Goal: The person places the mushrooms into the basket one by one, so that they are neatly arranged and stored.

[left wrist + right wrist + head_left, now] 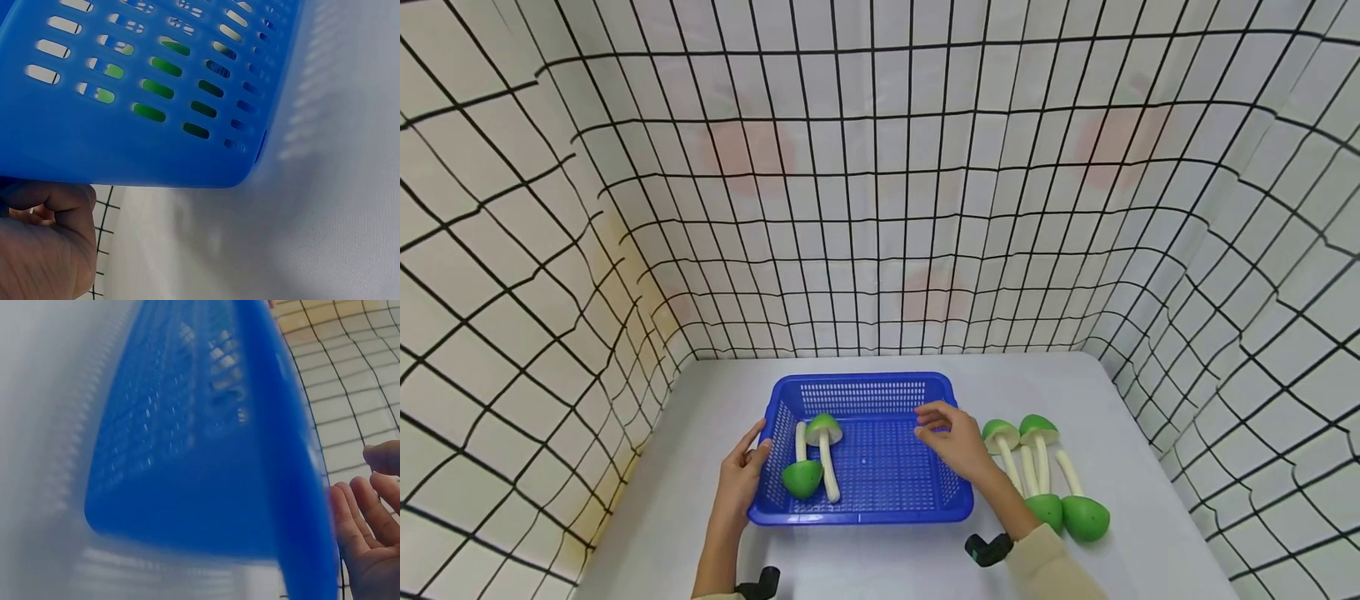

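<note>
A blue plastic basket (895, 512) with slotted walls sits on the white table. Inside, at its left end, lie two toy mushrooms with green caps and pale stems: one mushroom (824, 442) has its cap toward the back, the other mushroom (802, 478) toward the front. My left hand (739, 479) grips the basket's left rim, its fingers curled in the left wrist view. Over the basket's right side hovers my right hand (953, 437), fingers loosely bent and holding nothing. To its right, several more green-capped mushrooms (1086, 517) lie on the table.
Black grid netting (887, 200) over white sheeting walls in the table (700, 417) at the back and both sides. Dark wrist-worn devices (988, 550) show near the front of the table.
</note>
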{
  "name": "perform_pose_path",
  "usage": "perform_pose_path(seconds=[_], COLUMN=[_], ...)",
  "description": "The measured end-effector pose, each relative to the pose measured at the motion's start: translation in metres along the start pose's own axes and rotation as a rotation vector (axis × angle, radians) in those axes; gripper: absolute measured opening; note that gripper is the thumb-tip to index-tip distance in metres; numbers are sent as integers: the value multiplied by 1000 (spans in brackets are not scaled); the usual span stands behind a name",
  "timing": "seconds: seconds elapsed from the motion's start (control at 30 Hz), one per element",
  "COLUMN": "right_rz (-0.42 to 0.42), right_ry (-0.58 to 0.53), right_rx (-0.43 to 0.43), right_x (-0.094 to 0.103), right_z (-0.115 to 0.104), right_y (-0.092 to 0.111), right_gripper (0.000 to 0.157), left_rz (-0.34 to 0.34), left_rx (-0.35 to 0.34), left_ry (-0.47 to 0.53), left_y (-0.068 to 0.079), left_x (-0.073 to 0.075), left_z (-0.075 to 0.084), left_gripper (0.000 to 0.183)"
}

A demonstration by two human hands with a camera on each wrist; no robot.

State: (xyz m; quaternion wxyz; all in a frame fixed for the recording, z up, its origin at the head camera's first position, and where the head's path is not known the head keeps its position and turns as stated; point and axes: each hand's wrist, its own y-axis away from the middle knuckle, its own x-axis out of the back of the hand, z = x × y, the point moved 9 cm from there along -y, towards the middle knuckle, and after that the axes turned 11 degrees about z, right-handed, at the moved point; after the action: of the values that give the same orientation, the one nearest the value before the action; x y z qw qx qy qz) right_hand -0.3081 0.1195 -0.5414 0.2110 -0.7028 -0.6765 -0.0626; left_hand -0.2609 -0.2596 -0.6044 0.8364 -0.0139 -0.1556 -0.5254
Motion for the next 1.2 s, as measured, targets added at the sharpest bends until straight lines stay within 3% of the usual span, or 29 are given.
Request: perform_pose_path(seconds=[0.7, 1.2], right_rz=[121, 192], right_ry=[96, 244], right_rx=[-93, -36], right_x=[79, 150], right_z=[24, 55], right_y=[-5, 0], right_gripper=[35, 35], left_rz=[-34, -35], left_rx=[-4, -41], left_ry=[33, -35], left_y=[-3, 1], left_x=[-1, -2], left_z=[4, 2], left_gripper=[52, 50])
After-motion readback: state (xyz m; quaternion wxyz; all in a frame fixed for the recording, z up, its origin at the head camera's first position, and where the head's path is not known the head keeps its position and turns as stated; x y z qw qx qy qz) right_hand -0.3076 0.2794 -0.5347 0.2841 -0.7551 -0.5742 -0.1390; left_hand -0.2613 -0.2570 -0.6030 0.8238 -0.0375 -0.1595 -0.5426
